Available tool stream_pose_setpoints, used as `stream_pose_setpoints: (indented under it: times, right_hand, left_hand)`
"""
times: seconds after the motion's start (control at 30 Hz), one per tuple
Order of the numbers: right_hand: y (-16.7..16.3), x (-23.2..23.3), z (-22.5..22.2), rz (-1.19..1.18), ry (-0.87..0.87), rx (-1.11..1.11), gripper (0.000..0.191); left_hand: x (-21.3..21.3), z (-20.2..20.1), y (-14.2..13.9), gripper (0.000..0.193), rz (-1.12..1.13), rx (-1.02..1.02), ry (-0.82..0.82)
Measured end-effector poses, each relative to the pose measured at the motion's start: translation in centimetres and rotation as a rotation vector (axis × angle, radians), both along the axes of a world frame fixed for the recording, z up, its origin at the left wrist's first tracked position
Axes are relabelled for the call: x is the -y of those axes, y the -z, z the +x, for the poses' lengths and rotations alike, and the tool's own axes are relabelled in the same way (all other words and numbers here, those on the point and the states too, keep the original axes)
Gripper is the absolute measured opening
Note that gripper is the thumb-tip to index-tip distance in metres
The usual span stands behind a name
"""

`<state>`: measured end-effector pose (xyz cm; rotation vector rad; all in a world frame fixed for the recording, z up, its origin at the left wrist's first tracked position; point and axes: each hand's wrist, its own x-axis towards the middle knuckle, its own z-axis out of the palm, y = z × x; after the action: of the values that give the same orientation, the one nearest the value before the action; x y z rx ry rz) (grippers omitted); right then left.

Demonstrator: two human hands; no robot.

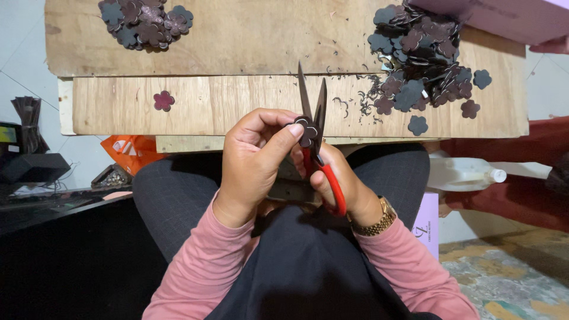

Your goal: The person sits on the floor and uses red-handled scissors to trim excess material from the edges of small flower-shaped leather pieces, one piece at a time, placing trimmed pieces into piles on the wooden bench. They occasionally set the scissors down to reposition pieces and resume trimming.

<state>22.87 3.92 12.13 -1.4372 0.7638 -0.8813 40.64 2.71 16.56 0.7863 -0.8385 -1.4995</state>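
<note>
A: What's in hand?
B: The left hand [255, 157] pinches a dark flower cutout [306, 131] above the lap; the right hand [338, 181] grips red-handled scissors [317, 136], blades parted around it.
A: How far along?
B: Hard to judge. A big flower pile [424, 53] lies on the plywood board [237, 101], a smaller pile [145, 22] far left, and a lone maroon flower [163, 101].
</note>
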Motion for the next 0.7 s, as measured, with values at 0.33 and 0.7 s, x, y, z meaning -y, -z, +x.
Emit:
stream_pose_setpoints:
  times: [0.33, 0.7]
  right_hand:
    - [-0.35, 0.19, -0.28, -0.051, -0.042, -0.06, 0.085]
    - [0.35, 0.03, -0.29, -0.04, -0.006, -0.051, 0.078]
  left_hand:
    - [-0.27, 0.21, -0.21, 0.004, 0.024, -0.008, 0.029]
    - [-0.17, 0.14, 0.01, 0.005, 0.006, 0.06, 0.0]
